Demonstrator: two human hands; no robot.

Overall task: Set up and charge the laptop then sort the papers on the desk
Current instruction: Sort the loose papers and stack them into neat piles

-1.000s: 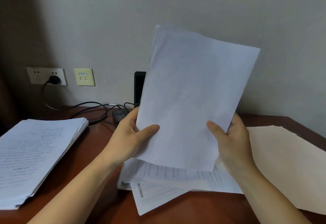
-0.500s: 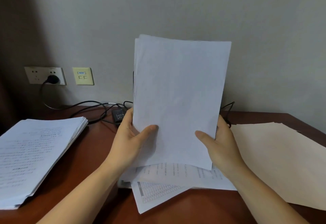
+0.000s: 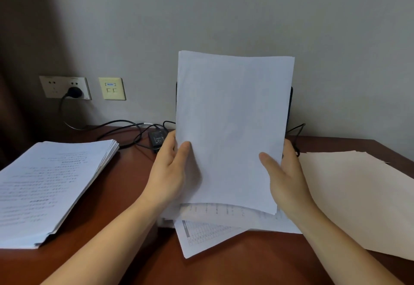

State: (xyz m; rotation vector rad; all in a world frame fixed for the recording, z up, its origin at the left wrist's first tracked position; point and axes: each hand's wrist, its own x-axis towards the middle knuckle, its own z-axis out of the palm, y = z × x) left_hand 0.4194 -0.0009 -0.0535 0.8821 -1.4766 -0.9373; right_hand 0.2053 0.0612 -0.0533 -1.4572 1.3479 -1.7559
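I hold a thin stack of white sheets (image 3: 233, 123) upright in front of me, blank side toward me. My left hand (image 3: 170, 170) grips its left edge and my right hand (image 3: 284, 177) grips its right edge, thumbs in front. The stack hides nearly all of the laptop; only dark slivers of its screen edge (image 3: 290, 103) show behind. Beneath the held stack lie loose printed sheets (image 3: 208, 233) with tables on them. The charger brick (image 3: 158, 140) lies behind my left hand, its cable running to the plug (image 3: 75, 92) in the wall socket.
A thick pile of printed pages (image 3: 47, 186) lies on the left of the brown desk (image 3: 224, 264). A pile of cream sheets (image 3: 363, 197) lies on the right. A second wall plate (image 3: 112, 88) sits beside the socket. Black cables (image 3: 121, 129) trail along the desk's back edge.
The held stack was tilted to the right a second ago; both hands have turned it upright, squared it and lowered it toward the sheets below.
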